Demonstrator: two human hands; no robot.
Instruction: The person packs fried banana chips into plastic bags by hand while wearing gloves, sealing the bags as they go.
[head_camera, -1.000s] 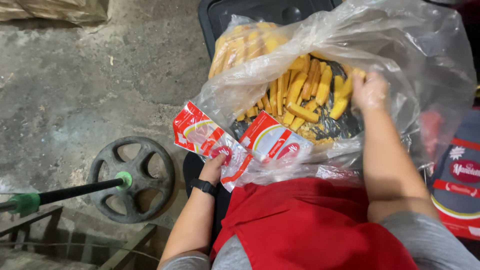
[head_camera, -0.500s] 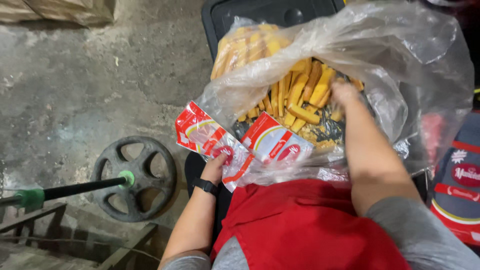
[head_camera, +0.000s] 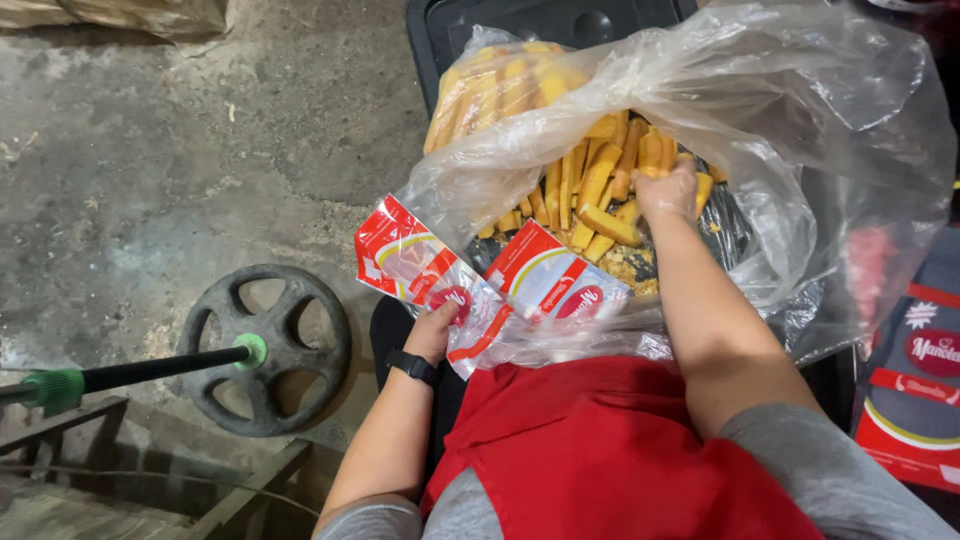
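The yellow-orange sticks (head_camera: 590, 190) lie heaped in the upper middle of the frame, inside a large clear plastic bag (head_camera: 800, 130) whose mouth gapes toward the lower centre. The bag's film rises over the heap and billows to the right edge, so the only open way in is from below. The right hand (head_camera: 668, 190) is deep in that opening, fingers curled down onto the near edge of the heap, closed on a few sticks. Crumbs lie just below it on the bag's floor. At centre left the left hand (head_camera: 437, 328), a black watch (head_camera: 412, 367) on its wrist, pinches a small red-and-white packet (head_camera: 420, 265) by its lower edge; a second like packet (head_camera: 555, 280) lies just right of it. Bare concrete floor (head_camera: 150, 170) fills the left, with a black wheel (head_camera: 265, 350) and a green-tipped rod (head_camera: 130, 372) at lower left
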